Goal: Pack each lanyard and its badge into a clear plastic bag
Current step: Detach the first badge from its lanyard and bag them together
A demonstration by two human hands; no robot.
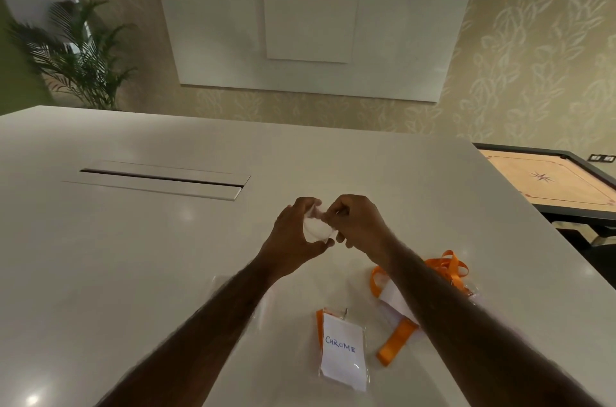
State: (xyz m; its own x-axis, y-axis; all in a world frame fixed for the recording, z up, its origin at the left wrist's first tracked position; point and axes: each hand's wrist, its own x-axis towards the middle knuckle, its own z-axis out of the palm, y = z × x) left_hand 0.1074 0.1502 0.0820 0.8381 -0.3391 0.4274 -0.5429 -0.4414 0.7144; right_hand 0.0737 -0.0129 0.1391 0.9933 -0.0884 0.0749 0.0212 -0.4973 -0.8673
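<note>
While you hold both hands out over the white table, a potted palm stands far off at your left by the wall, and nearer in, a long cable hatch sits flush in the tabletop. Past it, towards the middle, your left hand curls its fingers and thumb round a small clear plastic bag, cupping it from the left side just above the table. Your right hand meets it from the other side and pinches the bag's upper edge between thumb and fingers, so both hands grasp the same bag and their fingertips nearly touch. The bag looks crumpled, and you cannot tell from here whether anything is inside it. Nearer to you, between your forearms, a white badge lettered CHROME lies flat in glossy clear plastic with an orange strap folded along its left edge; whether that plastic is a bag or a badge sleeve is unclear. To the right, a loose orange lanyard lies looped on the table with its white card partly hidden under your right forearm. Beyond the table's right edge stands a carrom board.
</note>
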